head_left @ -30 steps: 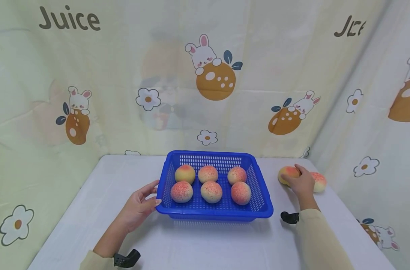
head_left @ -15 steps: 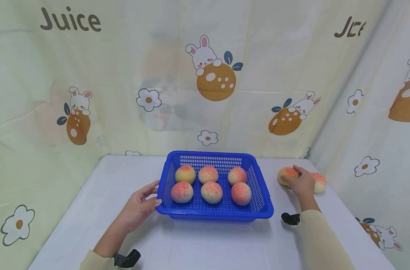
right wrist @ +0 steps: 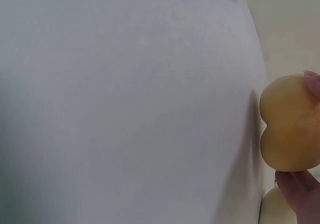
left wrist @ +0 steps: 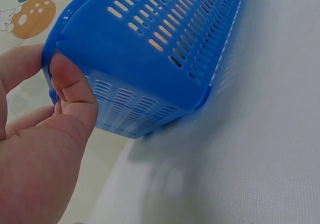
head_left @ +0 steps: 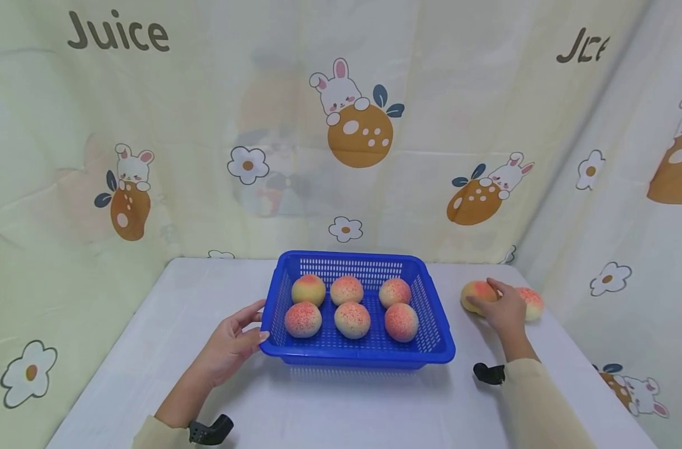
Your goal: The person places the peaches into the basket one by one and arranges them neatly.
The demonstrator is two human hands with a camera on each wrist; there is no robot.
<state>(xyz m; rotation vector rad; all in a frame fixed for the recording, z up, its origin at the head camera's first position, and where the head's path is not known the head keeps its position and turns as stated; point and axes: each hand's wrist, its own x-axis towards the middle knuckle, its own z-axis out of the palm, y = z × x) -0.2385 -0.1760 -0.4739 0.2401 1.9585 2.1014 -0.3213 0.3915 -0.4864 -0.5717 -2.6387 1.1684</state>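
My left hand [head_left: 231, 346] pinches the left rim of a blue plastic basket [head_left: 369, 357]; in the left wrist view, thumb and fingers lie on either side of that rim. Inside the basket sit several peaches in two rows, such as a front-left one [head_left: 303, 320] and a yellower back-left one [head_left: 309, 290]. Right of the basket, my right hand [head_left: 503, 308] grips a yellow peach [head_left: 478, 295] with a red top. The right wrist view shows this peach's [right wrist: 287, 126] cleft underside between thumb and fingers. Another peach [head_left: 531, 304] lies just right of that hand, partly hidden by it.
A white-covered table [head_left: 363, 405] carries everything. Behind it hangs a cream curtain [head_left: 206, 206] printed with rabbits and fruit, which also runs along the right side. Black wrist devices [head_left: 211, 430] sit by both cuffs.
My right hand and the peach in it have shifted slightly nearer to me, the peach also a touch to the left. The left hand and basket stay put.
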